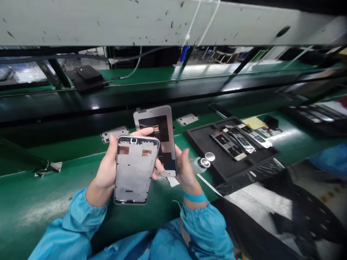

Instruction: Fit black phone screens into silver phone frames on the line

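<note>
One head-worn view looks forward and down from close above the green workbench (40, 202); the person's blue sleeves (81, 220) fill the lower edge; the black conveyor (81, 104) and white overhead beam (108, 21) lie farther ahead.

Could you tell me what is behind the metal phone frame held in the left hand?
Behind the metal phone frame is a display panel in the right hand; its lower left part is covered.

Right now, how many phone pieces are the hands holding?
2. A metal frame is in the left hand; a screen panel is in the right hand, partly behind the frame.
</note>
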The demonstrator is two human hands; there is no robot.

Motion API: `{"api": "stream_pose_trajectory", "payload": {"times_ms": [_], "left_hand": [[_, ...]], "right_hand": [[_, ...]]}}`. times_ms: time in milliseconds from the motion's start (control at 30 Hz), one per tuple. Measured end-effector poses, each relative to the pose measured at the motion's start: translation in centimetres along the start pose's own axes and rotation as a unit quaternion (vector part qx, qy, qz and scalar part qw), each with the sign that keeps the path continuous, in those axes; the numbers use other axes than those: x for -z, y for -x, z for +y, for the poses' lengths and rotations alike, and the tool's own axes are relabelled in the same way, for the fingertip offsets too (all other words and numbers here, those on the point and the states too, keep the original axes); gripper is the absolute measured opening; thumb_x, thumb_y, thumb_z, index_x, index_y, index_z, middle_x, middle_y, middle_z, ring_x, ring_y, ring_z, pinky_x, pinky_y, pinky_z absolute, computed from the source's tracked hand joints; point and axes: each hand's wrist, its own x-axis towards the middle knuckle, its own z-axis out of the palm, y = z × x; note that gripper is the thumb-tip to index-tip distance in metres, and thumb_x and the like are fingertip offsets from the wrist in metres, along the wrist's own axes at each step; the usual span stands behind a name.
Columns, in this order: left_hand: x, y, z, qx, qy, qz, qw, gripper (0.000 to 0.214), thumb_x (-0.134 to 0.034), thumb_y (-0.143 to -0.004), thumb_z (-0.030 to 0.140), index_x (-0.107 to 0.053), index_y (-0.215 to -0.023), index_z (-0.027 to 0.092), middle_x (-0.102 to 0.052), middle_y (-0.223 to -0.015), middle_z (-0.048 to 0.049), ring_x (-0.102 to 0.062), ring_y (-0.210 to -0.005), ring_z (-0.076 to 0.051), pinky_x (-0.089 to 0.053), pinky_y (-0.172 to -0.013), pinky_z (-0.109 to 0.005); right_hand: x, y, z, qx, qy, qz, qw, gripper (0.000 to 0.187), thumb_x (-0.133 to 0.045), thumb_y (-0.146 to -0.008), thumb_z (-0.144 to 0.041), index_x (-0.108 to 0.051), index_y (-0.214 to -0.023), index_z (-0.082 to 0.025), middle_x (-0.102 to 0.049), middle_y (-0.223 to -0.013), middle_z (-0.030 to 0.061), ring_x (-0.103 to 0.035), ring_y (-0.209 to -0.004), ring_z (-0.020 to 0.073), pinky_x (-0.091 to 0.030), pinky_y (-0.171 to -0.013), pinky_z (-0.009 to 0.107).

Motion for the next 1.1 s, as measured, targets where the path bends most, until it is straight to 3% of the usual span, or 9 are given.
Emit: {"api": "stream_pose_trajectory", "payload": {"times_ms": [100,200,300,433,500,633,733,867,1100], "left_hand": [[-0.7,0.2,-0.5,0.009,0.043,-0.010,0.999,0.088,-0.037,-0.103,0.084,-0.045,-0.163,0.020,-0.083,-0.102,-0.0144,-0.081,-0.083,-0.029,-0.063,-0.078,-0.042],[-1.3,0.5,-0.8,-0.002,0.070,0.003,0.998,0.086,-0.040,-0.103,0.084,-0.048,-0.163,0.023,-0.083,-0.109,-0.0147,-0.082,-0.086,-0.030,-0.064,-0.080,-0.042],[-2.1,0.8,-0.8,-0.014,0.095,0.010,0.995,0.081,-0.039,-0.103,0.084,-0.062,-0.154,0.026,-0.082,-0.125,-0.0151,-0.082,-0.088,-0.029,-0.065,-0.080,-0.042],[-3.0,1.0,-0.4,-0.034,0.128,0.018,0.991,0.074,-0.040,-0.104,0.081,-0.071,-0.144,0.027,-0.067,-0.155,-0.0131,-0.081,-0.084,-0.026,-0.065,-0.072,-0.039],[-3.3,1.0,-0.3,-0.039,0.136,0.023,0.990,0.073,-0.041,-0.104,0.081,-0.072,-0.140,0.025,-0.069,-0.152,-0.0143,-0.080,-0.082,-0.025,-0.066,-0.070,-0.039],[-3.2,0.6,-0.3,-0.055,0.140,0.081,0.985,0.072,-0.037,-0.107,0.078,-0.071,-0.135,0.022,-0.081,-0.120,-0.0135,-0.080,-0.084,-0.026,-0.067,-0.070,-0.039],[-2.2,-0.6,-0.2,-0.095,0.128,0.170,0.973,0.071,-0.028,-0.111,0.073,-0.069,-0.137,0.021,-0.081,-0.115,-0.0133,-0.079,-0.085,-0.027,-0.067,-0.069,-0.040],[-0.2,-2.5,-0.2,-0.134,0.111,0.268,0.948,0.070,-0.023,-0.113,0.069,-0.062,-0.147,0.022,-0.080,-0.114,-0.0134,-0.081,-0.094,-0.030,-0.068,-0.073,-0.043],[0.7,-3.3,-0.3,-0.157,0.096,0.274,0.944,0.067,-0.025,-0.114,0.069,-0.057,-0.155,0.027,-0.081,-0.108,-0.0092,-0.082,-0.102,-0.029,-0.071,-0.079,-0.043]], "right_hand": [[-1.8,1.4,-3.7,-0.002,-0.107,-0.081,0.991,0.058,-0.060,-0.100,-0.078,-0.074,-0.108,-0.022,-0.057,-0.066,-0.0033,-0.062,-0.054,0.0168,-0.059,-0.061,0.033],[-2.9,2.5,-4.8,0.005,-0.137,-0.021,0.990,0.044,-0.076,-0.097,-0.065,-0.076,-0.102,-0.022,-0.063,-0.069,-0.0029,-0.058,-0.049,0.0135,-0.059,-0.056,0.030],[-2.4,3.6,-4.5,0.006,-0.136,0.058,0.989,0.053,-0.064,-0.099,-0.075,-0.078,-0.109,-0.026,-0.074,-0.079,0.0037,-0.067,-0.058,0.0201,-0.064,-0.059,0.037],[-0.3,4.7,-4.3,0.063,-0.098,0.088,0.989,0.062,-0.041,-0.105,-0.078,-0.080,-0.121,-0.032,-0.083,-0.104,0.0118,-0.077,-0.080,0.0281,-0.067,-0.067,0.045],[0.6,5.3,-4.3,0.088,-0.091,0.110,0.986,0.057,-0.044,-0.106,-0.074,-0.079,-0.126,-0.034,-0.082,-0.109,0.0117,-0.079,-0.088,0.0292,-0.068,-0.075,0.047],[1.9,6.4,-4.3,0.093,-0.018,0.152,0.984,0.060,-0.049,-0.105,-0.075,-0.077,-0.131,-0.029,-0.079,-0.115,0.0133,-0.079,-0.105,0.0334,-0.069,-0.090,0.053],[2.1,7.2,-5.0,0.119,0.075,0.127,0.982,0.053,-0.064,-0.101,-0.070,-0.077,-0.132,-0.028,-0.075,-0.128,0.0159,-0.076,-0.119,0.0363,-0.068,-0.095,0.053],[1.4,7.4,-7.0,0.156,0.186,0.052,0.969,0.054,-0.082,-0.097,-0.050,-0.072,-0.146,-0.032,-0.070,-0.137,0.0133,-0.076,-0.118,0.0329,-0.067,-0.099,0.052],[0.9,6.8,-8.5,0.193,0.361,-0.046,0.911,0.063,-0.083,-0.097,-0.045,-0.063,-0.157,-0.039,-0.069,-0.132,0.0109,-0.071,-0.120,0.0312,-0.065,-0.097,0.048]]}}
